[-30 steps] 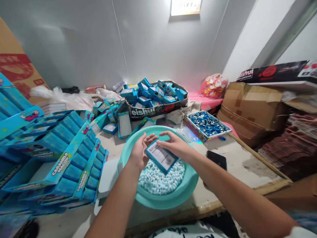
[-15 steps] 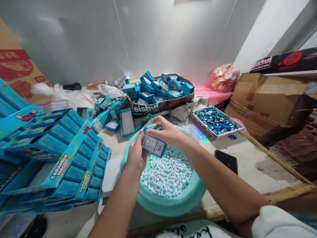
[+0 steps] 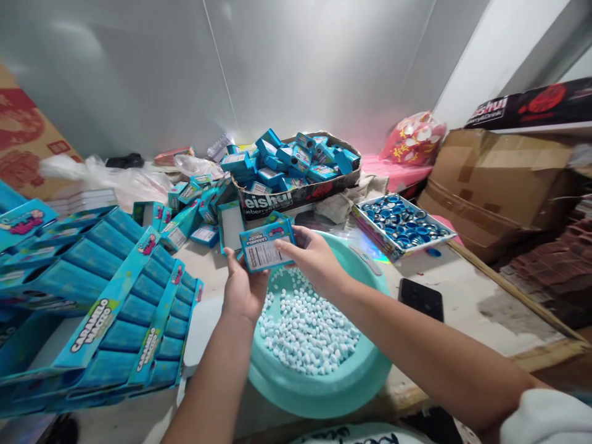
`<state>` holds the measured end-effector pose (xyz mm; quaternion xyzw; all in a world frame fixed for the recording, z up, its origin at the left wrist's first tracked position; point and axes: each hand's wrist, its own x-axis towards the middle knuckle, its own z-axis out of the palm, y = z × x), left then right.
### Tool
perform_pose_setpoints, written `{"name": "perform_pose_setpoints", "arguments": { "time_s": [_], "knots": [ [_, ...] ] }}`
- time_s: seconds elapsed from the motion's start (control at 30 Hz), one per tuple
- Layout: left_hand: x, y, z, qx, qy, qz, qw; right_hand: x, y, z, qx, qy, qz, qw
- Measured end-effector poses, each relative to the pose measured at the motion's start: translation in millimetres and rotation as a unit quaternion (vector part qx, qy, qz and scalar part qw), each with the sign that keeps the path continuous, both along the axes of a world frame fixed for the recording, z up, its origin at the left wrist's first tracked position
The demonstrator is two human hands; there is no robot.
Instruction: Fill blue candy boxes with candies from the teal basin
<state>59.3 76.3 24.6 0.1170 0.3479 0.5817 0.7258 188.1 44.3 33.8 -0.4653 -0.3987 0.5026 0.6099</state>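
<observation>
A small blue candy box [image 3: 267,251], its printed label facing me, is held between both hands above the far left rim of a turquoise basin [image 3: 319,394]. My left hand [image 3: 243,287] grips its left end and lower edge, with the thumb at the corner. On the other end, my right hand [image 3: 317,256] pinches the box, thumb on the label and fingers behind it. White and pale blue candies [image 3: 309,333] cover much of the basin's bottom. Whether the box has anything inside cannot be seen.
Blue display boxes [image 3: 129,296] are stacked at left. Behind the basin, a black carton [image 3: 296,200] is heaped with small blue boxes. To the right are a tray of blue-and-silver caps [image 3: 402,225], a black phone [image 3: 420,300] and a brown cardboard box [image 3: 499,185].
The box has moved left and turned level, so its label faces me more fully. My right hand has shifted from its top to its right end.
</observation>
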Motion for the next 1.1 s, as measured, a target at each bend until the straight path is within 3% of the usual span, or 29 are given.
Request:
{"name": "perform_pose_setpoints", "arguments": {
  "time_s": [0.37,0.8,1.1],
  "knots": [
    [5.4,-3.0,1.3,-0.020,0.001,-0.093,0.995,4.4,-4.3,7.8,0.123,-0.092,-0.036,0.987],
    [4.4,-8.0,-3.7,0.005,0.031,-0.112,0.993,6.6,-9.1,15.2,0.161,-0.132,-0.055,0.977],
    [4.3,-5.6,-7.3,-0.016,0.053,-0.107,0.993,11.0,-7.7,14.5,0.156,-0.139,-0.061,0.976]
  ]
}}
